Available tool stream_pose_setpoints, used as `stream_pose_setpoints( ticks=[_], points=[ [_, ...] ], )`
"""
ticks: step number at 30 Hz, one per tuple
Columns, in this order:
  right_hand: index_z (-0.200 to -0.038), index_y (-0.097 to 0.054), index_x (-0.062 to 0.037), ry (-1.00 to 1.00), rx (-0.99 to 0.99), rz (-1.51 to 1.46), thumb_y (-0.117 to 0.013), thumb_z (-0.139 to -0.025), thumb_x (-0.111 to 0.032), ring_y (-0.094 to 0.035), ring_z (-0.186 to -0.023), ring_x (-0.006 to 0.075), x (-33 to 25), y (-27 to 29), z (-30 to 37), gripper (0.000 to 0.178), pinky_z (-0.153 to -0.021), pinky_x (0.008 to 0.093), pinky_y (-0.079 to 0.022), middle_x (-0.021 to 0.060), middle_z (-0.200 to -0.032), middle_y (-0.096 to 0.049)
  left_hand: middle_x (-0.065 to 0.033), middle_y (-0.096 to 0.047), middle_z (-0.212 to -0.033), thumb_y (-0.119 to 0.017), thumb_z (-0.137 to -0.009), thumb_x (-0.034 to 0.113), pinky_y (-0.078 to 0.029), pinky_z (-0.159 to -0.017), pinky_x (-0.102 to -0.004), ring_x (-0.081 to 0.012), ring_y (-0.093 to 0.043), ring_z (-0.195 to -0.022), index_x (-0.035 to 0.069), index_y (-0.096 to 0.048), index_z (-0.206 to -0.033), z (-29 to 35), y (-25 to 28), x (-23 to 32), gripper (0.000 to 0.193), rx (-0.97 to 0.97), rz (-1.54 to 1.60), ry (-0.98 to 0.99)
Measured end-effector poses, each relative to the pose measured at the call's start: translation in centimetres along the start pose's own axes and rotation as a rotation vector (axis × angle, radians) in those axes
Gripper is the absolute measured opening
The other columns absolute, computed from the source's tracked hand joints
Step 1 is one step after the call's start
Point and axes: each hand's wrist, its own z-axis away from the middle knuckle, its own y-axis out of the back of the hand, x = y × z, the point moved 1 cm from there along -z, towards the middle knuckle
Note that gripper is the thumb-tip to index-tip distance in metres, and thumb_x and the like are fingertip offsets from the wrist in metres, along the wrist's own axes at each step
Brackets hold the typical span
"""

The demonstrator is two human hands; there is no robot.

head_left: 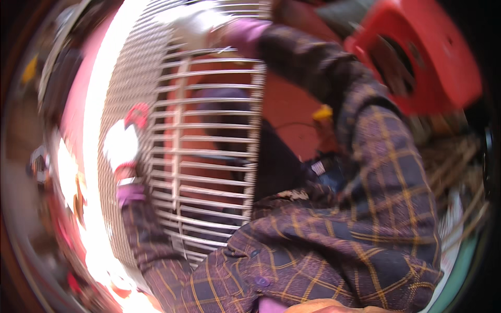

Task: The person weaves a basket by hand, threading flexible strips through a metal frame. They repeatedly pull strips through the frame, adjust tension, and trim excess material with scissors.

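A large frame of pale parallel bars (pixel 177 151) lies across my lap, with a closely ribbed, mesh-like section along its left side. My left hand (pixel 121 145), in a white glove with a red cuff, rests on that ribbed section. A small red thing (pixel 137 115), its kind unclear, sits at the glove's fingertips, and the fingers look closed around it. Farther away, my right hand (pixel 198 25), also in a white glove, reaches over the frame's far end. Motion smears its fingers, so I cannot tell whether it holds anything.
A red plastic stool (pixel 438 57) lies tilted at the upper right. Below it are brown sticks or strips (pixel 459 172). A yellow object (pixel 322 113) rests on the red floor surface beyond the frame. Bright glare runs along the frame's left side.
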Motion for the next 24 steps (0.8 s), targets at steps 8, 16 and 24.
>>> stream_pose_setpoints(
  ticks=[8, 16, 24],
  points=[
    [-0.114, -0.071, -0.0142, 0.005, 0.277, -0.501, -0.071, -0.088, -0.018, -0.076, -0.091, 0.0322, -16.6, 5.4, 7.3, 0.027, -0.075, 0.0471, -0.061, 0.0111, -0.100, -0.076, -0.0148, -0.076, -0.102, -0.069, -0.101, 0.014, -0.056, -0.082, -0.0366, -0.0167, -0.069, -0.093, 0.005, -0.072, -0.127, 1.1, 3.8, 4.9, 0.028, -0.003, 0.701, -0.198],
    [-0.141, -0.062, -0.0060, -0.173, 0.162, -0.982, -0.076, -0.092, -0.007, -0.072, -0.114, 0.0226, -13.6, 10.7, 14.2, 0.051, -0.099, 0.0355, -0.058, 0.0149, -0.124, -0.074, -0.0157, -0.074, -0.107, -0.068, -0.094, 0.001, -0.058, -0.084, -0.0385, -0.0308, -0.073, -0.096, 0.003, -0.074, -0.117, 7.4, 13.2, 21.0, 0.024, 0.305, 0.567, -0.721],
    [-0.127, -0.071, -0.0021, -0.955, 0.277, -1.037, -0.061, -0.109, -0.011, -0.060, -0.075, 0.0029, -8.2, 14.5, 26.8, 0.022, -0.062, 0.0175, -0.046, -0.0005, -0.093, -0.067, -0.0107, -0.071, -0.095, -0.073, -0.089, 0.012, -0.056, -0.079, -0.0426, -0.0302, -0.069, -0.086, 0.008, -0.072, -0.108, 10.1, 9.9, 26.9, 0.020, 0.191, 0.580, -0.772]
  ],
)
